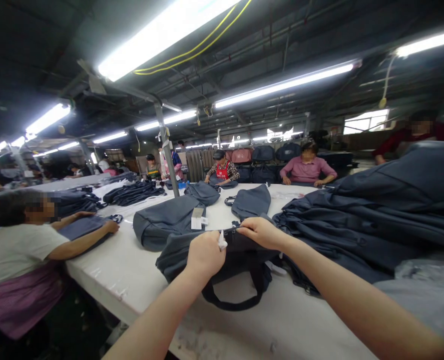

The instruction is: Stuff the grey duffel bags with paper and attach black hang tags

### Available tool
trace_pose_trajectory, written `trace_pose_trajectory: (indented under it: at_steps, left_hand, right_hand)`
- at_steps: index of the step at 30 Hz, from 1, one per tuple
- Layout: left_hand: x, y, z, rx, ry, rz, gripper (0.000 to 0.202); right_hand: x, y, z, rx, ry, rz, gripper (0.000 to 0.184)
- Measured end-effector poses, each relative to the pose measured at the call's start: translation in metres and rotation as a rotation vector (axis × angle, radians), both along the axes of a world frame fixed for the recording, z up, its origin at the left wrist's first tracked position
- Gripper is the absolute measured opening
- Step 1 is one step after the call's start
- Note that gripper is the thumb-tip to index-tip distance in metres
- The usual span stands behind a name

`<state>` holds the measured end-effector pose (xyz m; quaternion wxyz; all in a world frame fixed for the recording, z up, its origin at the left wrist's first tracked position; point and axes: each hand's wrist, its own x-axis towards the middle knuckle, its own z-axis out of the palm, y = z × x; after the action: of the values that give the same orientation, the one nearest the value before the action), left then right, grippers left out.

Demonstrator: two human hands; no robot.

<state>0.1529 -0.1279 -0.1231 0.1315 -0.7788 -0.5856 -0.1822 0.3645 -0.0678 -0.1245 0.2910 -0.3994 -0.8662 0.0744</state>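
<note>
The left hand (206, 254), forearm rising from below, is curled into a fist on the upper edge of a dark slate-blue soft fabric bag (173, 256), with a small crumpled white scrap (222, 242) at its fingers. The right hand (262, 233), arm slanting in from the side, is bent palm-down, thumb and fingers pinching the same edge. The bag lies between both forearms on a smooth white tabletop (111, 272); its flat black webbing handle (231, 304) loops towards the wearer. Just behind sits 1 rounded slate-blue bag with white tags (159, 220); wrinkled dark fabric bags (342, 245) heap up at right.
</note>
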Motion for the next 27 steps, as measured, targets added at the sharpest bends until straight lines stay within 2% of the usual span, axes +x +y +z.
trace_pose_trajectory:
  at_steps: [3, 6, 8, 10, 12, 14, 15, 17, 19, 21, 22, 24, 27]
  left_hand:
    - [-0.029, 0.000, 0.007, -0.063, 0.076, 0.116, 0.021]
    - [-0.087, 0.007, 0.003, -0.160, 0.068, 0.247, 0.025]
    - [-0.132, 0.012, -0.012, -0.260, 0.054, 0.311, 0.028]
    - [-0.171, 0.015, -0.034, -0.350, 0.048, 0.330, 0.027]
    - [-0.198, 0.013, -0.059, -0.419, 0.040, 0.322, 0.026]
    - [-0.210, 0.009, -0.077, -0.448, 0.023, 0.317, 0.028]
    - [-0.211, 0.007, -0.082, -0.440, 0.010, 0.322, 0.030]
    - [-0.205, 0.004, -0.079, -0.357, -0.029, 0.337, 0.038]
    - [-0.192, 0.004, -0.063, -0.168, -0.120, 0.284, 0.046]
    - [-0.172, 0.007, -0.043, 0.024, -0.209, 0.146, 0.055]
    - [-0.161, 0.010, -0.033, 0.063, -0.229, 0.067, 0.062]
    - [-0.140, 0.017, -0.018, -0.009, -0.192, -0.059, 0.069]
    - [-0.115, 0.025, -0.010, -0.189, -0.100, -0.118, 0.048]
  right_hand:
    - [0.012, 0.001, 0.008, -0.018, 0.021, -0.028, 0.041]
    - [0.036, 0.004, 0.019, -0.050, 0.082, -0.047, 0.043]
    - [0.053, 0.007, 0.024, -0.081, 0.113, -0.032, 0.045]
    - [0.064, 0.008, 0.025, -0.131, 0.141, 0.002, 0.045]
    - [0.066, 0.010, 0.024, -0.182, 0.144, 0.034, 0.045]
    - [0.060, 0.011, 0.023, -0.205, 0.121, 0.043, 0.046]
    - [0.056, 0.012, 0.022, -0.198, 0.104, 0.034, 0.046]
    - [0.048, 0.013, 0.023, -0.159, 0.084, 0.000, 0.045]
    - [0.042, 0.013, 0.025, -0.128, 0.070, -0.028, 0.044]
    - [0.040, 0.012, 0.027, -0.123, 0.044, -0.042, 0.041]
    - [0.041, 0.011, 0.027, -0.119, 0.030, -0.048, 0.040]
    - [0.043, 0.010, 0.026, -0.102, 0.013, -0.065, 0.039]
    - [0.047, 0.003, 0.022, -0.021, 0.006, -0.131, 0.033]
